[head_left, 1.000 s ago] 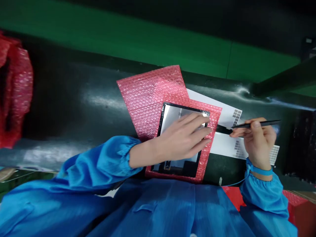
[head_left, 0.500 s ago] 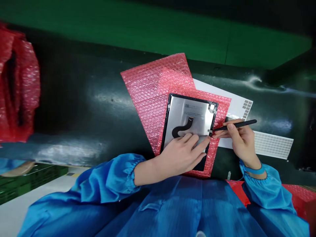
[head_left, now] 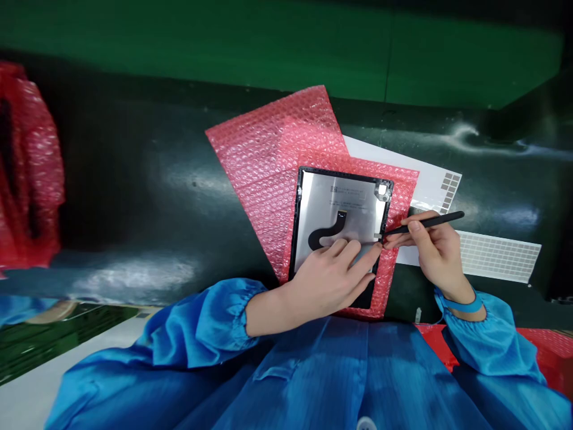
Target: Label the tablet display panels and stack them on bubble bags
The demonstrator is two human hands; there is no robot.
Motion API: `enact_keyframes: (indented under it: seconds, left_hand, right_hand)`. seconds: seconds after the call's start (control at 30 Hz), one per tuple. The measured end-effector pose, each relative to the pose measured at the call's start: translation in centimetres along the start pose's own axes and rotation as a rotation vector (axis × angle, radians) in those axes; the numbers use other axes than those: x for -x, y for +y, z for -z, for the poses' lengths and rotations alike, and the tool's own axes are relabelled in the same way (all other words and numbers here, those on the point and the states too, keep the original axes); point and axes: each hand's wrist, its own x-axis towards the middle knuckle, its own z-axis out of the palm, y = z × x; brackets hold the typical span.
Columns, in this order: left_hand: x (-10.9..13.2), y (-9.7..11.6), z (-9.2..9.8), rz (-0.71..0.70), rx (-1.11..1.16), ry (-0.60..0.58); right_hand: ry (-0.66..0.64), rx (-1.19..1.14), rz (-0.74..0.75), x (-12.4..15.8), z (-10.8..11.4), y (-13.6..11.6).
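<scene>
A tablet screen panel [head_left: 362, 209] lies back side up, with a silver back, a black frame and a curved black flex cable [head_left: 329, 232]. My left hand [head_left: 331, 278] rests across its lower part, fingers stretched out and the forefinger at the right edge. Black tweezers [head_left: 430, 221] are held in my right hand [head_left: 436, 251], pen-like. Their tip meets the panel's right edge, near a small light tab [head_left: 378, 236] and my left fingertip. Whether the tips grip anything is too small to tell. The panel's lower left is hidden under my left hand.
Red bubble wrap bags [head_left: 250, 173] lie beneath the panel. White sheets of small grey stickers [head_left: 501, 255] stick out to the right. More red bubble wrap [head_left: 31, 173] is at the far left. A person's blue sleeve [head_left: 22, 309] shows at the left edge.
The view has shifted slightly. Both hands keep nearly the same place on the panel, and the tweezers stay at its right edge.
</scene>
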Motion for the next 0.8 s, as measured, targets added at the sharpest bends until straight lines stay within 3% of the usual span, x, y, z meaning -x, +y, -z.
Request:
enact_keyframes:
  seconds: [0.33, 0.6, 0.8]
  left_hand:
    - [-0.1, 0.2, -0.1, 0.026, -0.020, -0.030]
    - [-0.5, 0.9, 0.3, 0.023, -0.132, -0.139]
    - [-1.7, 1.5, 0.4, -0.004, -0.260, -0.210]
  right_hand:
    - [-0.004, 0.001, -0.005, 0.0, -0.1, -0.2]
    - [0.010, -0.002, -0.016, -0.2, -0.3, 0.1]
    - [0.226, 0.039, 0.075, 0.8, 2.2, -1.1]
